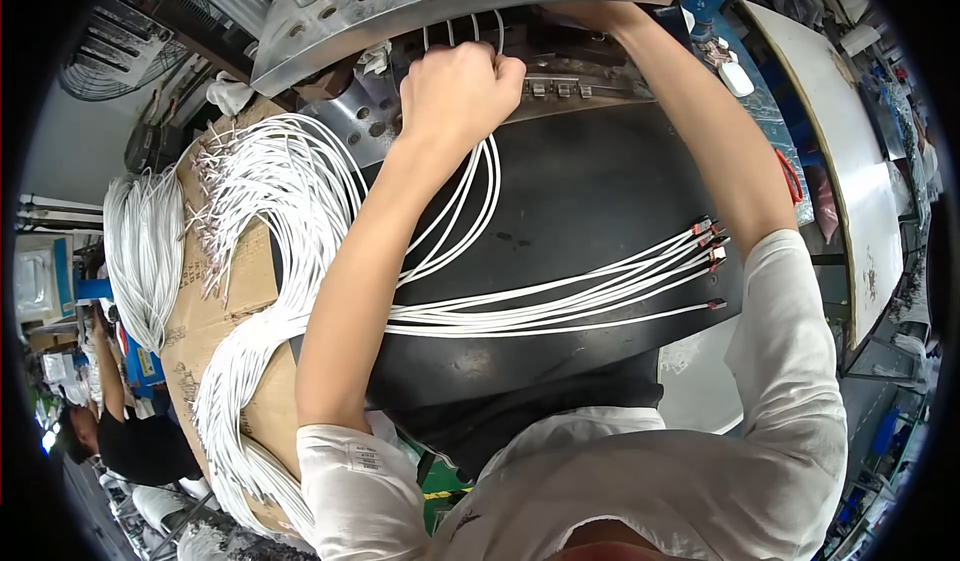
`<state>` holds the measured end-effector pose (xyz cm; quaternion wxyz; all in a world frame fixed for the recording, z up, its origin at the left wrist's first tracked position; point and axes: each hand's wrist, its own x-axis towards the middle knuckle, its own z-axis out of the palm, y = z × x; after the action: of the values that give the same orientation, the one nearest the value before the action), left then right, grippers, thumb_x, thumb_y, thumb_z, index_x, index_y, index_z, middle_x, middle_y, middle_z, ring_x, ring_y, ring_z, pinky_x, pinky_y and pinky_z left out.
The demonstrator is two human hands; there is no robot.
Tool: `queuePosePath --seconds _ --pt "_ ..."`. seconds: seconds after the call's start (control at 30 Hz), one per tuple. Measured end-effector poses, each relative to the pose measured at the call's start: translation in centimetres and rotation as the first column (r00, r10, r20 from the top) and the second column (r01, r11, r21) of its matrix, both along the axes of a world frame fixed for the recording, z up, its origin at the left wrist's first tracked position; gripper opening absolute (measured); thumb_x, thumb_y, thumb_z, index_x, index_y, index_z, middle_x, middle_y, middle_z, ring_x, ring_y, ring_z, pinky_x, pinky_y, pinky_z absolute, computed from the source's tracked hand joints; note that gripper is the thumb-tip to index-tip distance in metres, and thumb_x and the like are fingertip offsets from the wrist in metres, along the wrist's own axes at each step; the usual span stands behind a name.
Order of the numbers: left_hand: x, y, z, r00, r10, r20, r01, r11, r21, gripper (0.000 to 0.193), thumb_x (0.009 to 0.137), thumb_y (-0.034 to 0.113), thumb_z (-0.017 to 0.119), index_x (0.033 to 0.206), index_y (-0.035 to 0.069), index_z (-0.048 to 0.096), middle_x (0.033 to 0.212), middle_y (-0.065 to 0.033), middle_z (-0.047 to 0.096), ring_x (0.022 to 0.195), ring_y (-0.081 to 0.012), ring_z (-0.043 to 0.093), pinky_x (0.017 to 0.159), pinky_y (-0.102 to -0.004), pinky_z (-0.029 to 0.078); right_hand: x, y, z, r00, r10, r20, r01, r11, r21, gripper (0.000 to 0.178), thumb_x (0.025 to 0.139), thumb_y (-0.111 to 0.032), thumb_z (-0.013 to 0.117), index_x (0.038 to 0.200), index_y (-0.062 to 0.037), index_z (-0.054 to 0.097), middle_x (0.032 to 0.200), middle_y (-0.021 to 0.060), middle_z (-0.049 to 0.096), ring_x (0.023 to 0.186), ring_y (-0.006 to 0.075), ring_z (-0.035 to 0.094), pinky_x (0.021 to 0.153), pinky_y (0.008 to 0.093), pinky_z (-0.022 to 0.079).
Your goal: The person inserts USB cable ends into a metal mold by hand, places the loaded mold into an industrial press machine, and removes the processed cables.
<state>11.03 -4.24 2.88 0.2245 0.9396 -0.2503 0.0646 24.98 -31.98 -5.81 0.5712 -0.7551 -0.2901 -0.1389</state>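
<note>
My left hand (460,89) is closed in a fist around several white cables (487,176). Their upper ends rise from the fist to the underside of a thick metal plate, while the rest curves down below the wrist onto a black sheet. My right hand (585,13) reaches beneath that plate's edge; its fingers are hidden there. Under my left forearm, a group of white cables (560,306) stretches to the right and ends in small red and black connectors (710,241). Small metal blocks (560,90) line the machine just right of my left fist.
The metal plate (470,6) overhangs the work area. A large white cable bundle (300,211) covers cardboard (255,296) at left, beside another cable coil (145,251). The black sheet (600,186) lies before me. A pale board (815,111) stands right; a person (130,421) is at far left.
</note>
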Motion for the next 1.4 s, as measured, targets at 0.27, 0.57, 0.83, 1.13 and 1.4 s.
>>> queuePosePath --seconds 0.27,0.57,0.83,1.13,1.4 --pt "-1.7 3.4 -0.3 0.898 -0.045 0.438 0.025 0.998 0.051 0.031 0.089 0.031 0.068 0.096 0.001 0.070 0.087 -0.0198 0.070 0.080 -0.0388 0.069 0.073 -0.0478 0.057 -10.9 9.1 5.8 0.930 -0.313 0.190 0.363 0.719 -0.593 0.034 0.098 -0.022 0.057 0.126 -0.0021 0.061 0.121 0.0187 0.065 0.112 0.0245 0.062 0.098 0.0349 0.048" --pt "-25.1 16.7 -7.1 0.028 -0.960 -0.278 -0.134 0.272 -0.953 0.073 0.087 0.046 0.076 0.125 -0.014 0.059 0.123 -0.0257 0.064 0.110 -0.0319 0.064 0.095 -0.0407 0.048 -42.8 10.4 2.5 0.139 0.821 -0.554 -0.737 0.459 0.496 0.053 0.097 -0.018 0.068 0.141 0.0043 0.050 0.128 0.0205 0.060 0.107 0.0285 0.065 0.091 0.0368 0.052" --pt "-34.9 19.1 -17.4 0.512 -0.332 -0.792 -0.842 -0.012 -0.539 0.059 0.104 0.048 0.047 0.140 0.002 0.048 0.130 -0.0169 0.060 0.113 -0.0278 0.060 0.094 -0.0377 0.045 -54.4 11.2 -13.2 0.535 0.083 -0.841 0.689 0.533 0.491 0.055 0.104 -0.044 0.047 0.142 -0.0037 0.050 0.141 0.0062 0.057 0.127 0.0229 0.055 0.105 0.0398 0.044" --pt "-35.0 18.2 -19.3 0.497 -0.157 -0.853 -0.867 -0.067 -0.493 0.042 0.107 0.027 0.047 0.142 0.003 0.046 0.140 -0.0090 0.053 0.128 -0.0224 0.051 0.108 -0.0389 0.042 -52.6 12.5 -12.9 0.612 0.238 -0.754 0.629 0.431 0.647 0.057 0.103 -0.046 0.043 0.144 -0.0064 0.048 0.146 0.0043 0.053 0.134 0.0229 0.049 0.113 0.0402 0.036" --pt "-34.0 18.6 -18.0 0.457 -0.156 -0.876 -0.882 0.048 -0.468 0.040 0.107 0.027 0.047 0.139 0.003 0.049 0.131 -0.0080 0.059 0.119 -0.0208 0.056 0.099 -0.0389 0.047 -50.4 13.6 -11.9 0.591 0.218 -0.777 0.599 0.527 0.603 0.054 0.103 -0.042 0.046 0.140 -0.0039 0.051 0.138 0.0076 0.058 0.124 0.0237 0.057 0.102 0.0381 0.046"
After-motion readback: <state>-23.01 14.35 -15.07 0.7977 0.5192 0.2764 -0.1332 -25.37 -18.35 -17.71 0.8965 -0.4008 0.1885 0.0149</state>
